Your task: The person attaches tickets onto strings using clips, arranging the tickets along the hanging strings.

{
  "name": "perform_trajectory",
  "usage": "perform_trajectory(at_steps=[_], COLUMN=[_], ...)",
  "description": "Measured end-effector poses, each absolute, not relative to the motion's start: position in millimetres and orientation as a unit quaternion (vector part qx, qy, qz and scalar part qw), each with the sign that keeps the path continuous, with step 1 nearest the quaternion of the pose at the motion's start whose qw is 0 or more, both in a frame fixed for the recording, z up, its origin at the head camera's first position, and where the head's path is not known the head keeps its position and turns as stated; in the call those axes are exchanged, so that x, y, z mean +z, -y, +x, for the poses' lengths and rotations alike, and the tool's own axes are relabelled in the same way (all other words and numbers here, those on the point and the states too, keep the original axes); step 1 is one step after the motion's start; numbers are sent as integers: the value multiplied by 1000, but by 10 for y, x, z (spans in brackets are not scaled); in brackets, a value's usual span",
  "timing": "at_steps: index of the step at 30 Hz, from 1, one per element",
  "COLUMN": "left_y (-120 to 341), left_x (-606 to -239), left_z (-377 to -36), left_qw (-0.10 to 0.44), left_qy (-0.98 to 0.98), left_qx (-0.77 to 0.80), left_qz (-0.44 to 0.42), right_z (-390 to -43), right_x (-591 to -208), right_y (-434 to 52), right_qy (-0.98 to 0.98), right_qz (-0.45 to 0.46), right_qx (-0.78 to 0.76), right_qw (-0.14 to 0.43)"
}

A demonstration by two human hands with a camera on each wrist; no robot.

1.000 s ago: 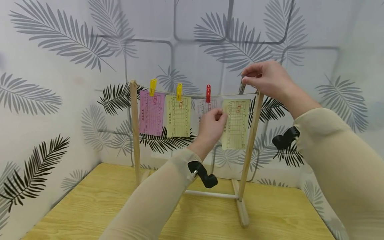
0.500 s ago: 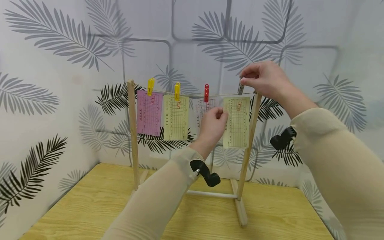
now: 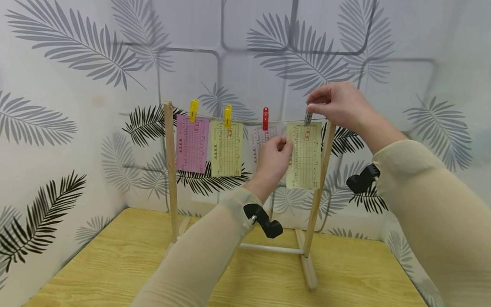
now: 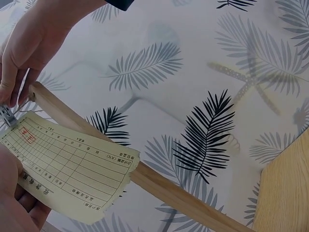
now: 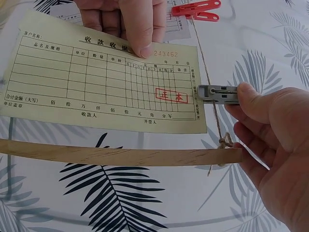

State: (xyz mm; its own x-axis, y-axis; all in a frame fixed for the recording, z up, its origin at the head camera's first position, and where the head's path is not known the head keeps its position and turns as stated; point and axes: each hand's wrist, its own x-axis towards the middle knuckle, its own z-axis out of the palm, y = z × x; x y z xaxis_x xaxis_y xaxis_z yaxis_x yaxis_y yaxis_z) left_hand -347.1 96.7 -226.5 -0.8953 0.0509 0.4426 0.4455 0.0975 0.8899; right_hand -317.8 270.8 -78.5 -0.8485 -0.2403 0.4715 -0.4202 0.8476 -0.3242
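A pale yellow receipt slip (image 3: pixel 304 157) hangs at the right end of the string, its top edge at the string. My left hand (image 3: pixel 271 164) pinches its left edge between thumb and fingers, seen closely in the right wrist view. With thumb and fingertips my right hand (image 3: pixel 341 104) grips a grey clothespin (image 5: pixel 219 94), whose tip meets the slip's top edge by the string (image 5: pixel 208 72). Left along the string, a red clothespin (image 3: pixel 265 119) holds a white slip (image 3: pixel 261 133), partly behind my left hand. Yellow clothespins (image 3: pixel 228 116) hold another yellow slip (image 3: pixel 226 151) and a pink slip (image 3: pixel 192 145).
The string is tied between two upright wooden posts (image 3: pixel 171 170) of a stand on the wood-grain table (image 3: pixel 96 256). Beside the slip stands the right post (image 5: pixel 120 157). A white crossbar (image 3: pixel 272 248) joins the posts low down. Behind is a leaf-patterned wall (image 3: pixel 245 25).
My right hand has lowered the grey clothespin slightly, from above the string to the slip's top edge. My left hand has raised the slip a little and moved it slightly right.
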Motion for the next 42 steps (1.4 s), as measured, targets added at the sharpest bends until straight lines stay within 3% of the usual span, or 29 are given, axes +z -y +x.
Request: perform_trajectory(at_steps=[18, 42], left_y=[-979, -958], left_x=[-2251, -2304], left_z=[-3416, -3388], left_qw=[155, 157], left_qy=[729, 729], left_qx=[-640, -638], left_qz=[-187, -192], right_z=[-3192, -3119], right_x=[-822, -831], right_y=[-2739, -2770], right_qy=[945, 947], right_qz=[193, 192], right_qx=[204, 201], right_qw=[170, 161])
